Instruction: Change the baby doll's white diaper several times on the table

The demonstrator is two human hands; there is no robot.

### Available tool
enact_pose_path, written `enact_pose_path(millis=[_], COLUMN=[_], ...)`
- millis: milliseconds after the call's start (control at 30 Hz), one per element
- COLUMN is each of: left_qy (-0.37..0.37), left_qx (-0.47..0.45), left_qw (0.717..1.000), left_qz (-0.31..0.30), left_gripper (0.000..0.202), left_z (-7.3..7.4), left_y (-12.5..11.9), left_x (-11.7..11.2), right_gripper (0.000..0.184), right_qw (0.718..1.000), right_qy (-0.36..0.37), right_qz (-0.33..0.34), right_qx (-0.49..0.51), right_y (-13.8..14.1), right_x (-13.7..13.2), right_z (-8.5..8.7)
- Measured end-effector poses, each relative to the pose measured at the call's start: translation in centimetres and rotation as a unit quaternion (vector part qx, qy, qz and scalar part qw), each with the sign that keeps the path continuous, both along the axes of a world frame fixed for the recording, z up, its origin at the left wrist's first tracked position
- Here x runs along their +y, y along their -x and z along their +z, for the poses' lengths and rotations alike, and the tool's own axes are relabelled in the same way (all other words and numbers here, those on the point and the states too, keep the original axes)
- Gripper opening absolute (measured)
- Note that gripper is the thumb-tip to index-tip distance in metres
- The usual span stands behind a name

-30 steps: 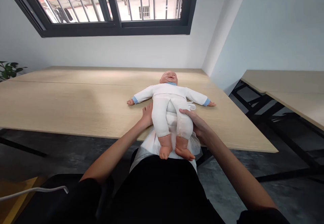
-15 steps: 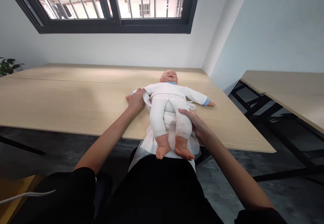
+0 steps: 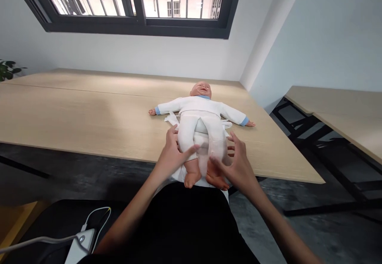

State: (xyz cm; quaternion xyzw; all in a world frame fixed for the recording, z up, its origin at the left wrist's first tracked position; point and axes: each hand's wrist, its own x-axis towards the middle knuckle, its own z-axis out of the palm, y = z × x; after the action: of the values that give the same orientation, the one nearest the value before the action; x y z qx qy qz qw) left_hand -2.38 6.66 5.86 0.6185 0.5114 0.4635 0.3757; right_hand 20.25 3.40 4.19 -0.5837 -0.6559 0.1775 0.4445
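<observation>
A baby doll (image 3: 201,105) in a white outfit with blue cuffs lies on its back on the table, arms spread, feet toward me. Beside the shin on the left is my left hand (image 3: 175,151), open, its thumb reaching across that leg. My right hand (image 3: 238,162) is curved around the outside of the other lower leg, fingers apart and thumb near the ankle. Whether either palm presses on the legs I cannot tell. A white diaper (image 3: 201,138) shows between the legs; white material also spreads under the feet at the table's edge, partly hidden.
The wooden table (image 3: 104,116) runs below a barred window (image 3: 182,1). To the right stands another table (image 3: 343,104) on black legs. A white power bank (image 3: 82,246) with a cable lies on a black seat (image 3: 59,216) at lower left. A plant (image 3: 10,71) shows at far left.
My left hand has let go of the white strip at the doll's waist and moved down to its leg. My right hand has gone from the thigh to the lower leg, its fingers spreading.
</observation>
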Motion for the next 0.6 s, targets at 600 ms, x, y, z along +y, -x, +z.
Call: enact_pose_path(millis=[600], left_qy=[-0.046], left_qx=[0.152], left_qw=[0.982], left_qz=[-0.106], left_gripper=[0.051], left_z=[2.1], left_y=[5.0], left_x=[0.9], right_gripper=[0.047], right_qw=[0.925], right_qy=[-0.075], right_qz=[-0.034], right_qx=[-0.371], right_y=[-5.0], right_x=[-0.2], right_z=[2.1])
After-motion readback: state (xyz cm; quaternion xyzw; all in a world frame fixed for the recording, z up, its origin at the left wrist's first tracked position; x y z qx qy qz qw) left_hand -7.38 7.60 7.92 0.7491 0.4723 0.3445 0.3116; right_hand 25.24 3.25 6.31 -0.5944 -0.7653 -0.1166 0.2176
